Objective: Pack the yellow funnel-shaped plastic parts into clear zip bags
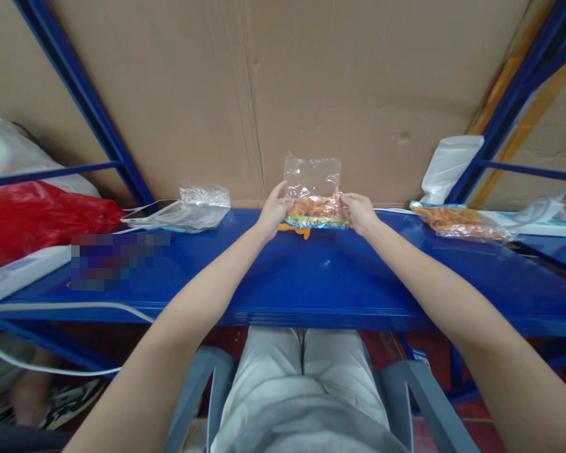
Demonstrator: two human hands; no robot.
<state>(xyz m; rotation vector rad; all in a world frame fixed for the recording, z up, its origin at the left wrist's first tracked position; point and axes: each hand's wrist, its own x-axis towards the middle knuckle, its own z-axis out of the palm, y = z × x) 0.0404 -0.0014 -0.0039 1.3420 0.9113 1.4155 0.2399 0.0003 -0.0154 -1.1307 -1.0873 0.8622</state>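
A clear plastic bag (312, 179) with orange pieces inside and a colourful printed strip along its lower edge is held up over the blue shelf. My left hand (276, 211) grips its left side, fingers closed on the plastic. On the opposite side, my right hand (358, 211) pinches the bag's right edge. The upper part of the bag is see-through and holds nothing visible. Just below it, an orange plastic piece (302, 231) lies on the shelf, partly hidden by the bag.
Flat clear bags (188, 215) lie to the left. Rightward sits another bag of orange pieces (462, 221), with a white pouch (453, 167) behind it. A red bag (47, 217) fills the far left. Cardboard (349, 82) backs the blue shelf (321, 277); a white cable (75, 306) crosses its front left.
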